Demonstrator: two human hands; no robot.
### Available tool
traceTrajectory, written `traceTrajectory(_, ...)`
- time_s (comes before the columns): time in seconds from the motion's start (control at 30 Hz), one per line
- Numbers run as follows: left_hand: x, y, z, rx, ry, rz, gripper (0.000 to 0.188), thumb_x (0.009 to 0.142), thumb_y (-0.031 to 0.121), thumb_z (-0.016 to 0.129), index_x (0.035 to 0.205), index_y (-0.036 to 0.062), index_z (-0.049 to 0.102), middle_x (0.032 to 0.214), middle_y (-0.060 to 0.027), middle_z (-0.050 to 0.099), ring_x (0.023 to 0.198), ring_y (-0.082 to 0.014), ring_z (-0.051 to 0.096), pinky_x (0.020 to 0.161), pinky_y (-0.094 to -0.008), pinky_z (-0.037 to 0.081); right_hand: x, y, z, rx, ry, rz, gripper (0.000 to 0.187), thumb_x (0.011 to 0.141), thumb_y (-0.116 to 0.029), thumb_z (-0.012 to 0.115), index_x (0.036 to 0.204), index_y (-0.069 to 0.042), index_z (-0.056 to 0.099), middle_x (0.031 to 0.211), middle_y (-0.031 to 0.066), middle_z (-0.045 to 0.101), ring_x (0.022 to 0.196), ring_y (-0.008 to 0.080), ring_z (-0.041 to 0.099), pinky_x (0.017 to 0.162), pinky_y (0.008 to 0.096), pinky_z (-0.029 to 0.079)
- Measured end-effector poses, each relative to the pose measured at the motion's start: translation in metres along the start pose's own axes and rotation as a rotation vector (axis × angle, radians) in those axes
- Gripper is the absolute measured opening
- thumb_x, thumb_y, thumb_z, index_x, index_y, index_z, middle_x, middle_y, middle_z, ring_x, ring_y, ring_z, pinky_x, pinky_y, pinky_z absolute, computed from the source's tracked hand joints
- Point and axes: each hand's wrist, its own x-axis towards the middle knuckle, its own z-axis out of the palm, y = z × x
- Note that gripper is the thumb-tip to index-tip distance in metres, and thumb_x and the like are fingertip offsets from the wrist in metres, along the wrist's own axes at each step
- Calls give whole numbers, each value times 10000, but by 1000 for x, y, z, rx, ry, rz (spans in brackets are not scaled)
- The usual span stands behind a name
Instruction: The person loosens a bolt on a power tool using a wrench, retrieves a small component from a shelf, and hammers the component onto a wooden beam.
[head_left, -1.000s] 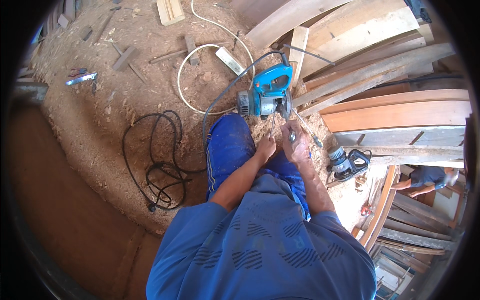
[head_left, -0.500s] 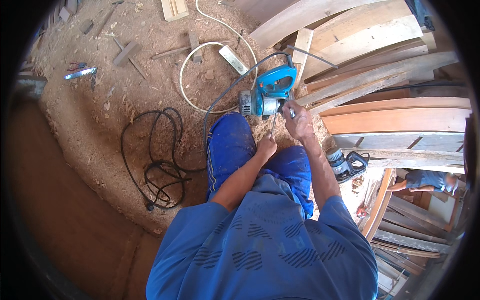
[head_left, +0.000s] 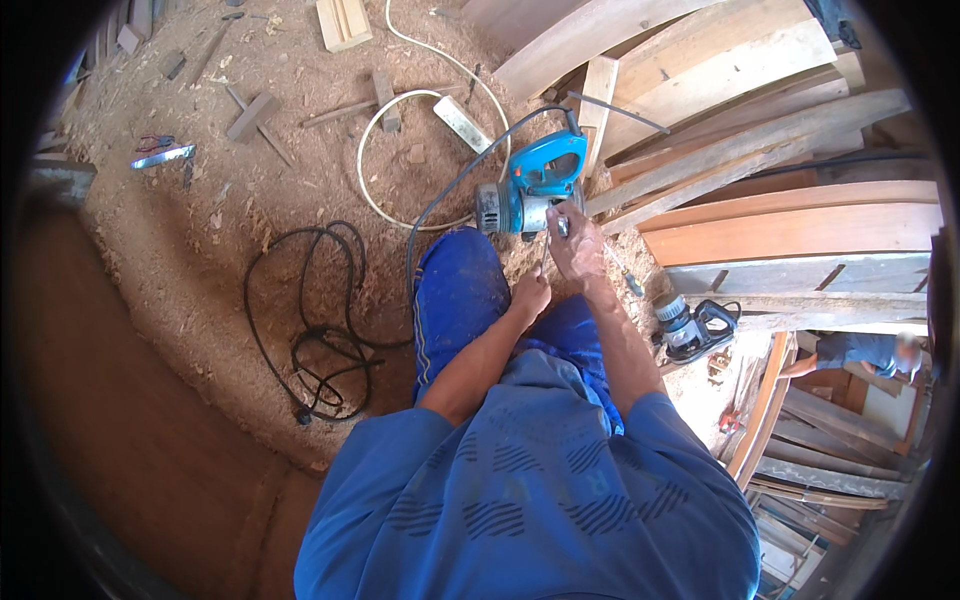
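- The teal-blue and silver power tool with a looped handle [head_left: 524, 193] lies on the shaving-strewn brown floor [head_left: 215, 255], just beyond the person's bright-blue trousered knee [head_left: 458, 285].
- From where I stand, its motor's long axis runs roughly left to right, the vented grey end pointing left.
- The right hand [head_left: 577, 250] is nearer, overlapping the tool's right-hand end; its fingers look curled tight on a small shiny metal piece [head_left: 563, 227].
- The left hand [head_left: 531, 295] sits lower, fingers pinched on a thin grey metal rod [head_left: 546, 257] that points away towards the tool's silver middle. I can't tell whether its tip touches.
- Right of both hands rests a grey-and-black power tool [head_left: 682, 328].
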Motion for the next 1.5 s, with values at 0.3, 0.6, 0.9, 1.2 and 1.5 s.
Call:
traceTrajectory(0.3,-31,18,-11,-200,72,139,435,945,206,427,1326,20,526,1111,-276,642,1028,-382,641,885,-420,499,-69,45,18,34,32,-231,76,858,-50,561,934,-45,571,813,180,601,781,379,583,707,453,479)
traceTrajectory(0.6,-29,25,-22,-130,-187,146,429,964,146,425,1364,4,487,1009,-223,684,967,-248,666,815,-348,509,-61,51,7,928,-344,239,274,870,37,463,1120,12,572,880,57,621,784,157,607,707,284,510)
traceTrajectory(0.9,-60,52,-37,-737,-185,-47,259,1005,211,362,1135,58,524,643,7,445,425,-78,360,365,-251,294,-65,40,6,1165,-4,705,503,879,-38,510,1371,31,431,790,86,626,575,128,561,498,262,464)
traceTrajectory(1.2,-33,17,-34,-934,-378,-112,287,1002,227,363,1182,89,538,698,-12,527,445,-87,421,390,-290,353,-56,7,32,957,-66,664,243,873,-21,448,1075,44,566,643,54,518,467,124,471,390,276,391)
traceTrajectory(1.5,-26,17,-24,-887,-394,16,258,935,203,546,1163,84,561,850,-51,625,778,-157,617,652,-284,498,-75,64,61,526,-110,493,435,916,-117,437,1307,67,476,781,213,647,676,289,639,650,388,531)
